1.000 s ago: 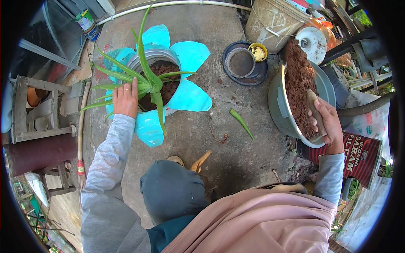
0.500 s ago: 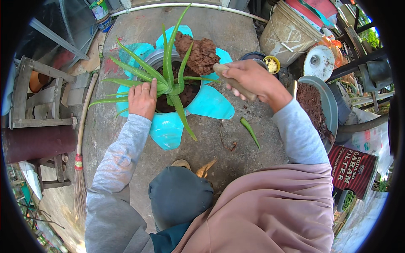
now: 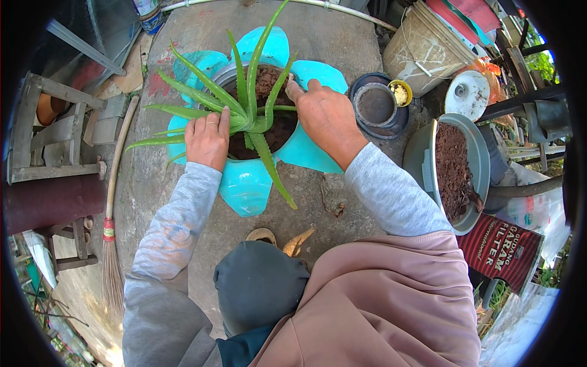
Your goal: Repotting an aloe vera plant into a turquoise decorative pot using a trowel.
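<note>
A spiky green aloe vera plant [image 3: 252, 113] stands in a round pot [image 3: 246, 186] with bright turquoise petal-shaped flaps around its rim. My left hand [image 3: 208, 139] is closed around the lower leaves on the plant's left side, near its base. At the pot's right rim my right hand [image 3: 329, 119] is closed, knuckles up, on the handle of a hand tool, a trowel by its earlier look; the hand and leaves now hide nearly all of it. Loose brown soil [image 3: 268, 79] lies in the pot behind the leaves, with darker soil nearer me.
To the right stands a grey-green tub [image 3: 483, 153] of brown soil. Beyond it are a dirty beige bucket [image 3: 422, 52], dark round pots [image 3: 376, 104], a small yellow cup [image 3: 400, 92] and a white lid [image 3: 466, 90]. A broom [image 3: 110, 263] and wooden stool [image 3: 58, 171] are on the left.
My right hand has moved left and turned over at the pot, bringing the heaped soil down behind the leaves. My left hand stays on the plant. My right arm now covers the loose leaf.
</note>
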### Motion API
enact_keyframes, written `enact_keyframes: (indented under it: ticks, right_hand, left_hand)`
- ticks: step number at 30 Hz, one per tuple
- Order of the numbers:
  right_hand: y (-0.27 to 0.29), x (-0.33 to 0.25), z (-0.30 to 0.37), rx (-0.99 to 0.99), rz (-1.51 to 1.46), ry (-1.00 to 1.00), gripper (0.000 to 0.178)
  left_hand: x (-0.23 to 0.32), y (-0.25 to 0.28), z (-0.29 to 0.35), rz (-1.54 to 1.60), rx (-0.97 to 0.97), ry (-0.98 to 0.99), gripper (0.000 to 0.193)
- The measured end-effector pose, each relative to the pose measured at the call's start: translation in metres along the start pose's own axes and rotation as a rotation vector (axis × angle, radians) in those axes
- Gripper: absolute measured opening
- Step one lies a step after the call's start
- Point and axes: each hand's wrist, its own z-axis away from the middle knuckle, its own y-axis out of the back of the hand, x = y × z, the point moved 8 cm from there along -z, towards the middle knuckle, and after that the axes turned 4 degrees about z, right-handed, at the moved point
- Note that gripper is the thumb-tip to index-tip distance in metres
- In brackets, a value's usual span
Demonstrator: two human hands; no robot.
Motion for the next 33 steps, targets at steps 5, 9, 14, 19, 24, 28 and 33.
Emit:
enact_keyframes:
  ticks: [5, 9, 14, 19, 24, 28, 33]
  right_hand:
    - [0.005, -0.003, -0.012, 0.033, 0.105, 0.03, 0.023]
    - [0.029, 0.0, -0.003, 0.061, -0.016, -0.027, 0.021]
    - [0.044, -0.002, -0.005, -0.124, -0.01, -0.037, 0.018]
    - [-0.002, -0.013, -0.014, -0.308, 0.03, -0.072, 0.017]
    - [0.006, -0.005, -0.016, -0.233, -0.141, -0.128, 0.017]
    - [-0.009, -0.014, -0.02, -0.239, -0.016, -0.062, 0.018]
    - [0.008, 0.004, -0.009, -0.252, -0.14, -0.12, 0.018]
  left_hand:
    - [0.003, -0.002, -0.002, -0.001, -0.001, 0.02, 0.037]
    - [0.002, -0.002, 0.0, 0.006, 0.001, -0.001, 0.037]
    - [0.0, -0.001, 0.001, -0.017, 0.006, -0.007, 0.037]
    - [0.006, -0.004, -0.002, -0.001, 0.02, -0.005, 0.036]
    - [0.002, -0.002, 0.002, 0.033, 0.028, -0.015, 0.036]
    - [0.003, -0.004, 0.001, 0.003, 0.024, 0.004, 0.036]
    - [0.001, -0.003, 0.002, 0.02, 0.001, 0.009, 0.037]
